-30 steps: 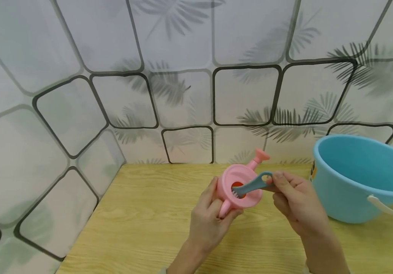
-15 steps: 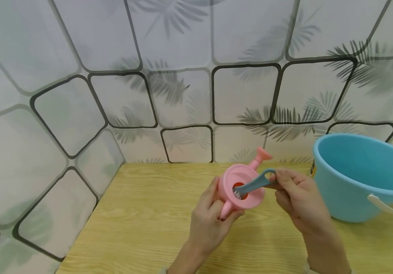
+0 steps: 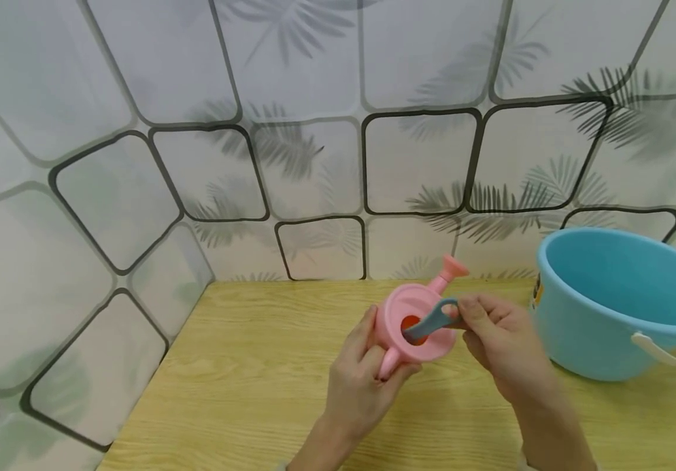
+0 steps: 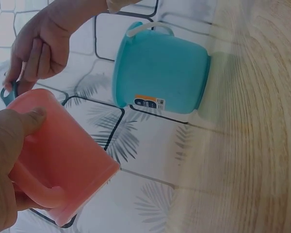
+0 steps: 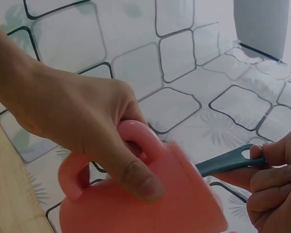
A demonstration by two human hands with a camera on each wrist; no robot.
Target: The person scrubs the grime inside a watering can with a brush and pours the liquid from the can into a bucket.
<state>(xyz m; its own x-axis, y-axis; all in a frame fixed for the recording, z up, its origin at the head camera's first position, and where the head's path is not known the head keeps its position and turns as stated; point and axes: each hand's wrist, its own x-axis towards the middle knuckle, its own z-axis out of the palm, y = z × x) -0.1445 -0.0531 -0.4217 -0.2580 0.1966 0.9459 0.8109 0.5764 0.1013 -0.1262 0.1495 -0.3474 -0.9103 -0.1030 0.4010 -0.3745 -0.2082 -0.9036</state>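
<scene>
A small pink watering can (image 3: 408, 307) is held tilted above the table, its spout pointing up and away to the right. My left hand (image 3: 357, 376) grips it by its handle, with the thumb along its side in the right wrist view. My right hand (image 3: 505, 343) pinches the looped end of a blue-grey brush (image 3: 432, 322). The brush's head is inside the can's round top opening, and its white bristles are hidden there. An orange-red patch shows within that opening. In the left wrist view, the can (image 4: 68, 155) hides most of the brush.
A light-blue bucket (image 3: 603, 347) with a white handle (image 3: 661, 353) stands on the wood-grain table (image 3: 244, 366) at the right. Behind the table rises a wall (image 3: 314, 170) with a tile and leaf pattern, meeting another patterned wall at the left corner.
The brush has slid deeper into the can, and its bristles have gone out of sight. My right hand has shifted left and slightly down. My left hand and the can have barely moved.
</scene>
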